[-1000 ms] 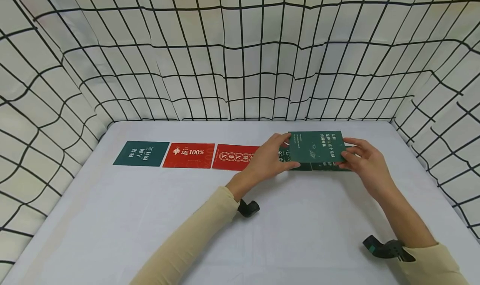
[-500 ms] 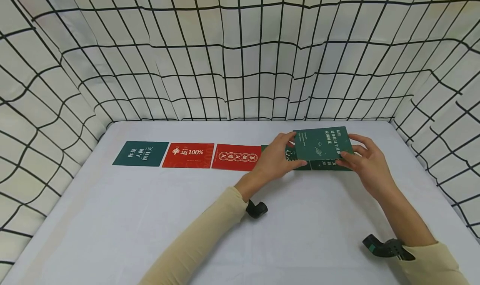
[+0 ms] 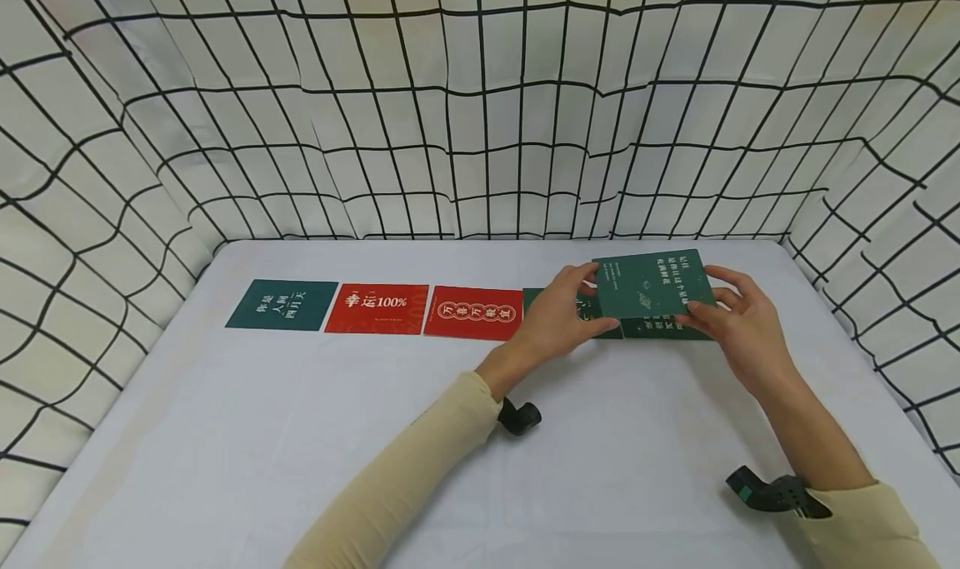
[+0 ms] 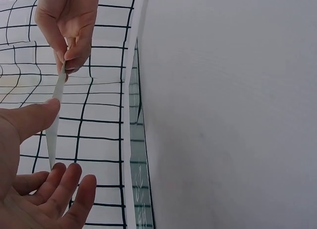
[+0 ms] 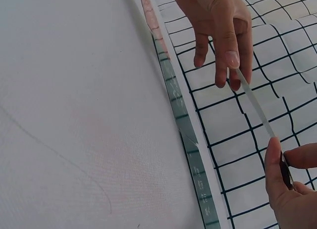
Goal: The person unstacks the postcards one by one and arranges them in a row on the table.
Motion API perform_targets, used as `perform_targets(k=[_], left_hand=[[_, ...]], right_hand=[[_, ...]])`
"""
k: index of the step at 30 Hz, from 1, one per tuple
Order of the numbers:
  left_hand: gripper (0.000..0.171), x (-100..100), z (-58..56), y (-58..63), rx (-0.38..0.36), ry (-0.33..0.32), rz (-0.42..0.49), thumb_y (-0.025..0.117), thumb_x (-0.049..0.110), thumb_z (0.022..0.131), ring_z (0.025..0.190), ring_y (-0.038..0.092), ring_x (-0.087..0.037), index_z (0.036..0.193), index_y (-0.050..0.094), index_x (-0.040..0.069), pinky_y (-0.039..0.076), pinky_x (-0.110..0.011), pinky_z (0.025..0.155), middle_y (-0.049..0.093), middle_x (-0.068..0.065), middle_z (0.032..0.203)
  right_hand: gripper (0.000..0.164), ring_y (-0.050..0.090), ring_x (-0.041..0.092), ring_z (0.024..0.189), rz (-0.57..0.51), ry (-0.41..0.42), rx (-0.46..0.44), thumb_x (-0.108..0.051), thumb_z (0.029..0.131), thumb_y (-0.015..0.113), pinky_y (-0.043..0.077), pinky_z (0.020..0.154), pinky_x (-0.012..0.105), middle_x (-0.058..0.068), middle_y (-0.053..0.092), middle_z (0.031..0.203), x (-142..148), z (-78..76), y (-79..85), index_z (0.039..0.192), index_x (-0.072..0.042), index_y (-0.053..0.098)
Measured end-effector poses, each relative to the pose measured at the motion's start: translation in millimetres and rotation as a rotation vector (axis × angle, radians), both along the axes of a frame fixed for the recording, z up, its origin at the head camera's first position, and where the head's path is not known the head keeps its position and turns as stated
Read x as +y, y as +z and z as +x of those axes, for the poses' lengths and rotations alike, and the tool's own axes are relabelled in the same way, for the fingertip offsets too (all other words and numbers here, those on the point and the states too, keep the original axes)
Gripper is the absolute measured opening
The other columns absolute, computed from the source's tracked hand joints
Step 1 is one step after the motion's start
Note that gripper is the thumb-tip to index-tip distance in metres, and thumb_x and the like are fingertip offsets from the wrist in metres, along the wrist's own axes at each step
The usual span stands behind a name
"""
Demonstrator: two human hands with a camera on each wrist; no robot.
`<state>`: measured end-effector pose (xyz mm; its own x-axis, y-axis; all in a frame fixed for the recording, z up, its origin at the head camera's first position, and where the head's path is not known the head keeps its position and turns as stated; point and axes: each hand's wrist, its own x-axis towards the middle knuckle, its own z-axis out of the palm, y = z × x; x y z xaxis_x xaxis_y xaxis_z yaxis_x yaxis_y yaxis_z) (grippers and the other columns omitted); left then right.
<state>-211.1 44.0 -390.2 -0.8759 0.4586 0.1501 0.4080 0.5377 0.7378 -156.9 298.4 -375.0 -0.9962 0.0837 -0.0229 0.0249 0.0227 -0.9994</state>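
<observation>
A green card [image 3: 652, 284] with white lettering is held up off the table, tilted, between both hands. My left hand [image 3: 551, 315] holds it by its left side with thumb and fingers. At the right side, my right hand [image 3: 746, 327] pinches it. Both wrist views catch the card [image 4: 54, 135] nearly edge-on. Beneath it, two more green cards lie side by side, partly covered: one green card [image 3: 588, 306] behind my left hand and another green card [image 3: 656, 328] below the held one.
Leftward along the same row lie a red card [image 3: 474, 312], another red card [image 3: 377, 309] and a teal card [image 3: 282, 305]. They rest on a white-covered table [image 3: 225, 436]. White walls with a black grid net [image 3: 480, 119] rise behind the table and at both sides.
The held card has shifted right and slightly up, and it has turned a little. My left hand moved right with it, uncovering more of the red card. My right hand moved only slightly.
</observation>
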Motion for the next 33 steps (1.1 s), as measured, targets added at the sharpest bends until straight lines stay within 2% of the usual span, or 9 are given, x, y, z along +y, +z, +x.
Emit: perform_targets(k=[12,15,24,31,33], left_hand=[[0.081,11.9,-0.8,1.5,-0.039,-0.009,0.018,0.08,0.03,0.093,0.108,0.071,-0.02,0.16,0.038,0.012,0.058,-0.02,0.085,0.058,-0.003,0.145],[0.081,14.7,-1.6,0.8,-0.038,-0.01,0.03,0.079,0.029,0.094,0.108,0.072,-0.021,0.16,0.037,0.011,0.058,-0.021,0.084,0.058,-0.003,0.145],[0.078,23.1,-5.0,1.9,-0.021,0.001,0.041,0.08,0.026,0.093,0.12,0.068,-0.017,0.159,0.041,0.01,0.057,-0.018,0.084,0.062,-0.003,0.141],[0.077,32.2,-7.2,1.3,-0.033,0.015,0.041,0.08,0.026,0.093,0.12,0.068,-0.015,0.158,0.042,0.01,0.056,-0.024,0.098,0.065,-0.003,0.139],[0.077,34.9,-7.2,1.1,-0.038,0.012,0.05,0.08,0.026,0.093,0.12,0.068,-0.015,0.158,0.043,0.01,0.057,-0.025,0.098,0.065,-0.003,0.139]], right_hand=[[0.07,0.069,0.006,0.091,-0.084,-0.028,-0.016,-0.003,0.1,0.065,0.063,0.084,0.021,0.0,0.059,0.11,12.3,-3.3,-2.6,0.16,-0.007,0.028],[0.067,0.069,0.006,0.091,-0.119,-0.034,-0.016,-0.001,0.1,0.066,0.063,0.083,0.021,0.0,0.059,0.108,15.2,-4.6,-3.2,0.157,-0.008,0.032],[0.073,0.068,0.006,0.092,-0.127,-0.069,-0.042,0.0,0.099,0.066,0.063,0.083,0.021,-0.001,0.059,0.111,20.8,-7.4,-2.9,0.161,-0.008,0.029],[0.072,0.067,0.006,0.092,-0.126,-0.103,-0.048,-0.001,0.098,0.067,0.063,0.083,0.022,-0.002,0.06,0.11,26.6,-7.8,-4.6,0.16,-0.009,0.031],[0.073,0.067,0.006,0.093,-0.123,-0.106,-0.052,-0.002,0.099,0.068,0.063,0.083,0.022,-0.002,0.06,0.11,28.7,-7.8,-5.0,0.161,-0.009,0.03]])
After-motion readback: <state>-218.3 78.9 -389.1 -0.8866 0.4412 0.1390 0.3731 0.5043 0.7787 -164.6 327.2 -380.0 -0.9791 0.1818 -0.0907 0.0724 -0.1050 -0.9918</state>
